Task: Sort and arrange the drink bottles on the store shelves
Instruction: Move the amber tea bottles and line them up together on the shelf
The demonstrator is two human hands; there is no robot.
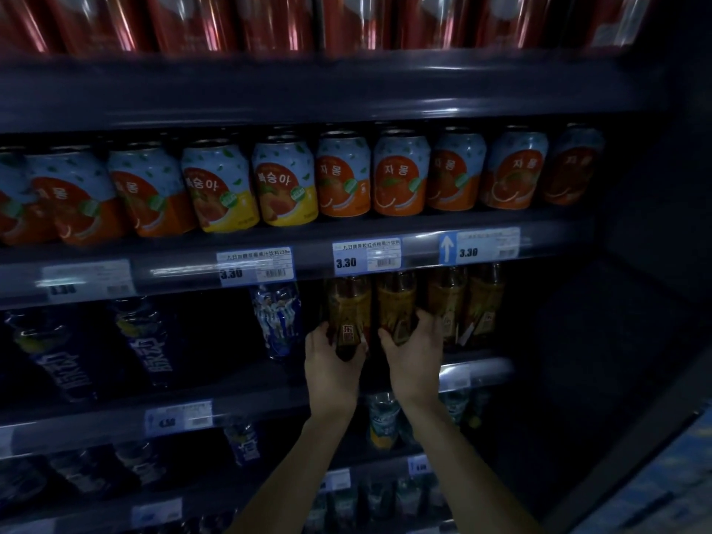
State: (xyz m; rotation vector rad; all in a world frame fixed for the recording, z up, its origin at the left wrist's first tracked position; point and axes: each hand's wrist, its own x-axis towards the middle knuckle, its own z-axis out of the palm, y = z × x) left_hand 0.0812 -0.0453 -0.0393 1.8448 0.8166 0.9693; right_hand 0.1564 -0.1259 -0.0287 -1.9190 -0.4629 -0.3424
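Note:
Several amber drink bottles with orange-brown labels stand in a row on a dark shelf [477, 366]. My left hand [331, 360] grips the lower part of the leftmost amber bottle [348, 310]. My right hand [416, 352] is wrapped around the second amber bottle [397, 302] beside it. Two more amber bottles [466, 302] stand to the right, untouched. A blue bottle with a footballer print [277, 317] stands just left of my left hand. Bottle caps are hidden behind the shelf rail above.
Above is a row of orange and yellow juice cans [285, 183] with price tags [366, 256] marked 3.30. Dark blue bottles [150, 341] lean at the left. Lower shelves hold more bottles [383, 418]. Red cans [269, 21] line the top shelf. A dark side panel bounds the right.

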